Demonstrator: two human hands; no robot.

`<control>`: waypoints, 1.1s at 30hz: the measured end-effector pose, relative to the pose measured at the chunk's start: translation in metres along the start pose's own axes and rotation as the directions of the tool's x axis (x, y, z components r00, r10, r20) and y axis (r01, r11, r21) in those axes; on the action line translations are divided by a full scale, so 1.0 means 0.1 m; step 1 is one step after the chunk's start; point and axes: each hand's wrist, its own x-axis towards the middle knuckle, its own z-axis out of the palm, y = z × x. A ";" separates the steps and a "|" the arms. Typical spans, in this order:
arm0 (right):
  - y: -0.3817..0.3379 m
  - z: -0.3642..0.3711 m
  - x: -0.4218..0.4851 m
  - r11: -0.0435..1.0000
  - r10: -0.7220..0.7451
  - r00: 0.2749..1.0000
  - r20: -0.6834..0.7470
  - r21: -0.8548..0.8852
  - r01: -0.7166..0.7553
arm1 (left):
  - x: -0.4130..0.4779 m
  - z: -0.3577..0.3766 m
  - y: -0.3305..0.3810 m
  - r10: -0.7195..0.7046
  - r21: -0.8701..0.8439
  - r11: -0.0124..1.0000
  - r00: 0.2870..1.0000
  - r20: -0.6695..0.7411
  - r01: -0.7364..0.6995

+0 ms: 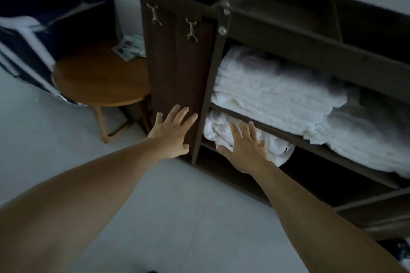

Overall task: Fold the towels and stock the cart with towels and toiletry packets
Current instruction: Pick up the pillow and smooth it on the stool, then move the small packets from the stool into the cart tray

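Note:
A dark brown housekeeping cart stands against the wall. Its upper shelf holds a stack of folded white towels. On the lower shelf lies a rumpled white towel. My right hand lies flat on that towel with its fingers spread. In front of the cart's brown laundry bag my left hand is spread with straight fingers near the bag's lower edge. Toiletry packets lie on the round table behind the bag.
A round wooden side table stands left of the cart. A dark blue bed with a white stripe is at the far left. The cart's top trays are dark. Pale floor tiles spread in front.

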 end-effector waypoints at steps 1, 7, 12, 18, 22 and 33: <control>-0.15 -0.18 -0.04 1.000 -0.017 1.000 0.008 -0.005 0.017 | -0.11 -0.19 -0.11 -0.037 -0.028 0.999 0.999 0.002 0.037; -1.22 -0.93 -0.08 0.988 -0.149 0.989 -0.015 -0.052 0.148 | -0.69 -1.03 -0.76 -0.232 -0.190 0.955 0.973 0.005 0.229; -2.14 -1.13 -0.07 0.958 -0.277 0.961 0.000 -0.071 0.276 | -1.12 -1.31 -1.49 -0.327 -0.255 0.916 0.944 -0.034 0.308; -2.89 -1.14 0.12 0.922 -0.377 0.923 0.078 -0.065 0.382 | -1.40 -1.45 -2.42 -0.439 -0.234 0.873 0.899 0.003 0.427; -3.19 -1.14 0.47 0.919 -0.385 0.919 0.088 -0.055 0.391 | -1.28 -1.42 -2.83 -0.459 -0.263 0.853 0.888 0.029 0.450; -4.10 -1.21 2.31 0.910 -0.407 0.894 0.190 -0.008 0.416 | 0.01 -1.40 -4.16 -0.432 -0.171 0.879 0.895 0.114 0.446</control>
